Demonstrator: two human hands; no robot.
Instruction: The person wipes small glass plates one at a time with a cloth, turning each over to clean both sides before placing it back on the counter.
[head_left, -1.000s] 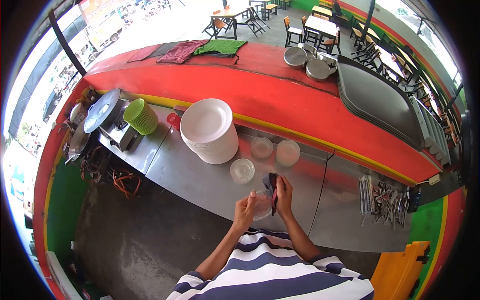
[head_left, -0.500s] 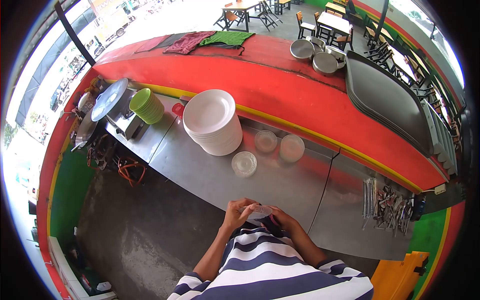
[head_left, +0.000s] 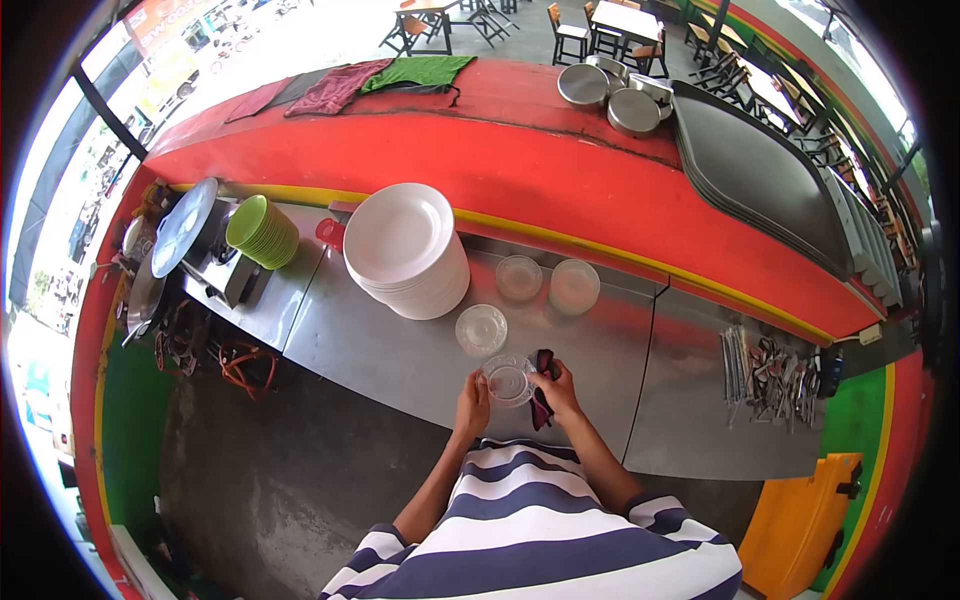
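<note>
Left hand [head_left: 472,402] pinches the 9 o'clock rim of a small glass dish [head_left: 508,381]. Right hand [head_left: 562,392] closes on the 3 o'clock rim with a dark cloth [head_left: 541,408] bunched in its fingers, and the dish is held up over the near edge of the steel counter [head_left: 400,350]. Second glass dish [head_left: 481,329] lies on the counter at 11 o'clock from the held one, stack of white plates [head_left: 405,250] farther out at 11, cutlery pile [head_left: 770,385] well apart at 3.
</note>
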